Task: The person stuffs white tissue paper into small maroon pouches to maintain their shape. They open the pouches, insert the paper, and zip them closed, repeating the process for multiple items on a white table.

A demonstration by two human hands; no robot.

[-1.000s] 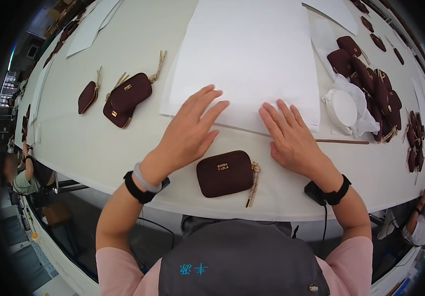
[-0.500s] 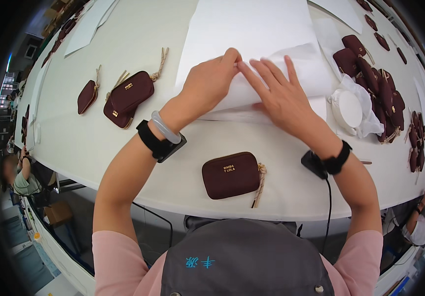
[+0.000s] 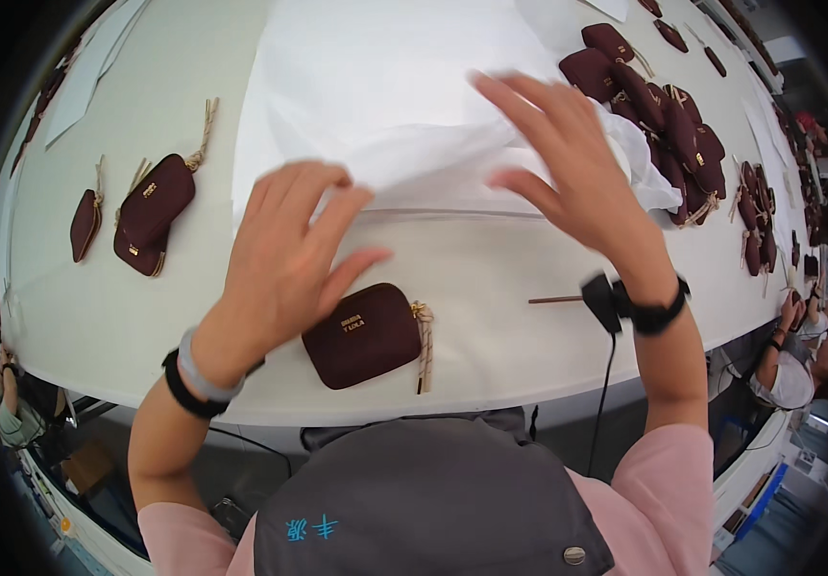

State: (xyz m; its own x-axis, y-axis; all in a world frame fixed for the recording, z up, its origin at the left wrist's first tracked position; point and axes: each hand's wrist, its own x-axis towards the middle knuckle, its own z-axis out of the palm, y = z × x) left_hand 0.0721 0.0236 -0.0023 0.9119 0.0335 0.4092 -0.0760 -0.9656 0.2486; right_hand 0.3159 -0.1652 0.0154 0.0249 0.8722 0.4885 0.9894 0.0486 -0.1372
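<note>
A stack of thin white paper sheets (image 3: 366,86) lies ahead of me, its near edge rumpled and partly lifted. My left hand (image 3: 284,250) hovers between this paper and a small burgundy zip pouch (image 3: 361,336), fingers spread and holding nothing. The pouch lies flat near the table's front edge, with a beige cord pull (image 3: 425,346) at its right end. Over the right side of the paper is my right hand (image 3: 572,158), fingers and thumb apart, somewhat blurred. Whether its fingertips touch the paper I cannot tell.
Several burgundy pouches (image 3: 678,130) are heaped at the right, beside crumpled white tissue (image 3: 645,168). Two overlapping pouches (image 3: 155,206) and a single one (image 3: 85,226) lie at the left. A thin brown stick (image 3: 555,300) rests near my right wrist. Other people sit at both sides.
My hands have come apart from where they met at the paper's edge. The left has moved toward the pouch, the right toward the tissue. The whole view has shifted.
</note>
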